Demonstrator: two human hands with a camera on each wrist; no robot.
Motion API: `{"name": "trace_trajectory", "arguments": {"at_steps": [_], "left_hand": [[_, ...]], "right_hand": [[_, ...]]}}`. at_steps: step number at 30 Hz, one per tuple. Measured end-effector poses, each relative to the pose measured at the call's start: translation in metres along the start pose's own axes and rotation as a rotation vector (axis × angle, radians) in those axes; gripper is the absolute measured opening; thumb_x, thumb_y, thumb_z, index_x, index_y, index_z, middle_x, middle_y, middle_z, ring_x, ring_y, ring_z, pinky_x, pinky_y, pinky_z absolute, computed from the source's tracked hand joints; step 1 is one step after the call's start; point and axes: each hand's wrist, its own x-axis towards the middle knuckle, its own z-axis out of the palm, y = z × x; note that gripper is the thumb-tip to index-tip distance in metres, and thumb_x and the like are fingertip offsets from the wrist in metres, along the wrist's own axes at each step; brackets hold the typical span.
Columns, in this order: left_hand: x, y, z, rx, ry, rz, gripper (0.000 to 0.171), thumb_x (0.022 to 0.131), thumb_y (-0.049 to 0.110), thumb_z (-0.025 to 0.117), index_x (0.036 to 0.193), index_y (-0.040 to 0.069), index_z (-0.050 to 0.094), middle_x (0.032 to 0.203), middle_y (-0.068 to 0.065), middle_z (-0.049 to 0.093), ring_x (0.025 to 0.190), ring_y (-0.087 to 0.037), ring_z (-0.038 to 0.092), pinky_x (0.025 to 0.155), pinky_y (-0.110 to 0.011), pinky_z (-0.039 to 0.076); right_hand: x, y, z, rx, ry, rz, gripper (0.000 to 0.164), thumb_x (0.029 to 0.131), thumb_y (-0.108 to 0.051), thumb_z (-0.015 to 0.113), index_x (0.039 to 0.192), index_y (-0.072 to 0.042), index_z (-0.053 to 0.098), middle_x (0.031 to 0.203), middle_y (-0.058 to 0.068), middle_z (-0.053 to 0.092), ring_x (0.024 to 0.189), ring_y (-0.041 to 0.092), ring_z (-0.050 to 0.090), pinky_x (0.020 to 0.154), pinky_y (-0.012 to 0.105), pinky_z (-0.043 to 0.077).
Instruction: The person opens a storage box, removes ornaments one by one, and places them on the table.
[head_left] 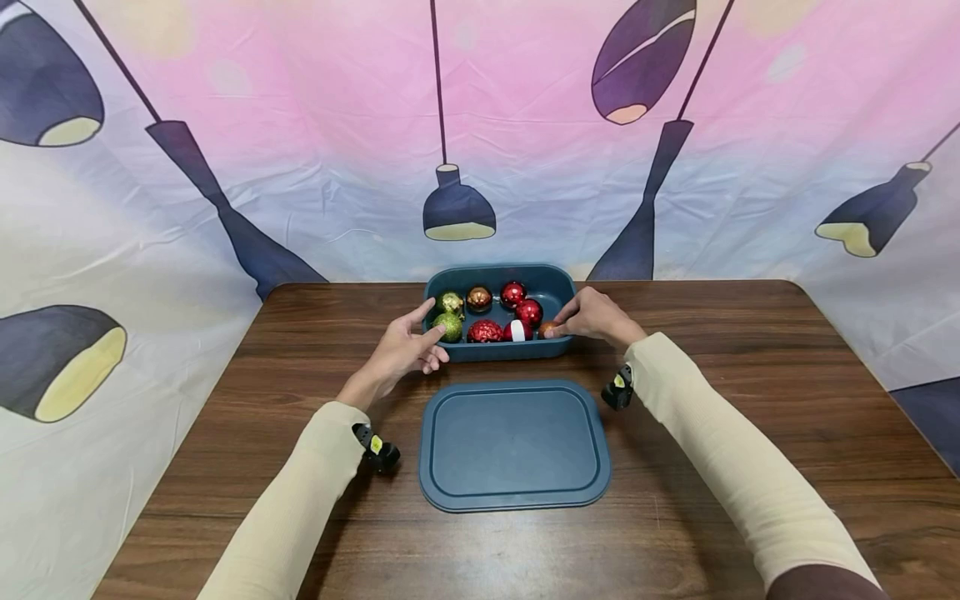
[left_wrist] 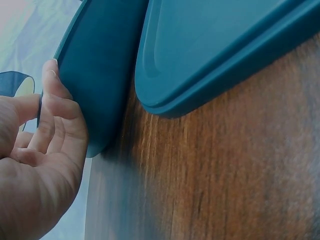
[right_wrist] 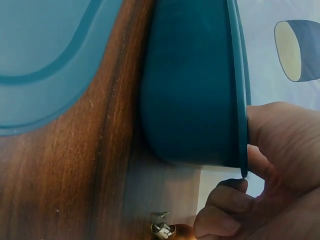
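Note:
A dark teal plastic box (head_left: 495, 352) holds several Christmas baubles. My left hand (head_left: 397, 346) holds its front left corner, thumb over the rim beside a green glitter bauble (head_left: 452, 325). Outside fingers (left_wrist: 67, 117) lie along the wall in the left wrist view. Over the right rim reaches my right hand (head_left: 596, 317), pinching an orange bauble (head_left: 548, 330) inside the box; in the right wrist view the wall hides those fingertips. Near its curled lower fingers (right_wrist: 220, 215) shows part of a copper bauble (right_wrist: 172, 231), beyond the box's end; whether they touch it I cannot tell.
A teal lid (head_left: 515, 446) lies flat on the wooden table (head_left: 262, 400), in front of the box. Behind the box, at the table's far edge, hangs a patterned cloth (head_left: 360, 167). Inside are also red (head_left: 513, 293), gold-green (head_left: 450, 302) and bronze baubles (head_left: 479, 298).

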Motion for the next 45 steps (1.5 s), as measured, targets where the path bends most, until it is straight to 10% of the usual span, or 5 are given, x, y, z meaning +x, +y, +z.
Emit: {"name": "trace_trajectory", "arguments": {"at_steps": [13, 24, 34, 45], "left_hand": [[0.000, 0.001, -0.001, 0.011, -0.007, 0.013, 0.068, 0.107, 0.022, 0.055, 0.164, 0.024, 0.018, 0.069, -0.007, 0.070, 0.054, -0.011, 0.060, 0.054, -0.024, 0.050], [-0.001, 0.001, -0.001, 0.014, -0.007, 0.004, 0.069, 0.107, 0.023, 0.056, 0.164, 0.025, 0.018, 0.069, -0.006, 0.070, 0.054, -0.011, 0.059, 0.054, -0.023, 0.050], [-0.002, 0.001, -0.001, 0.022, -0.012, 0.002, 0.069, 0.107, 0.024, 0.055, 0.164, 0.025, 0.017, 0.070, -0.007, 0.069, 0.055, -0.011, 0.059, 0.055, -0.025, 0.049], [-0.002, 0.002, -0.001, 0.030, -0.019, 0.010, 0.069, 0.107, 0.024, 0.055, 0.164, 0.024, 0.016, 0.071, -0.007, 0.070, 0.055, -0.012, 0.060, 0.056, -0.024, 0.050]], "right_hand": [[-0.005, -0.003, -0.009, 0.026, -0.006, -0.017, 0.033, 0.090, -0.017, 0.080, 0.114, 0.005, 0.075, 0.128, 0.024, 0.063, 0.117, 0.035, 0.055, 0.094, 0.047, 0.051], [-0.011, -0.006, -0.028, 0.001, -0.025, -0.075, 0.034, 0.094, -0.018, 0.076, 0.118, 0.006, 0.073, 0.117, 0.027, 0.065, 0.055, 0.014, 0.051, 0.057, 0.033, 0.046], [-0.016, -0.007, -0.040, 0.017, 0.004, -0.081, 0.037, 0.095, -0.020, 0.075, 0.123, 0.003, 0.072, 0.129, 0.024, 0.065, 0.109, 0.034, 0.061, 0.083, 0.041, 0.054], [-0.020, -0.005, -0.053, 0.056, 0.053, -0.050, 0.037, 0.096, -0.017, 0.073, 0.126, 0.004, 0.070, 0.123, 0.024, 0.067, 0.105, 0.035, 0.063, 0.087, 0.047, 0.054]]}}
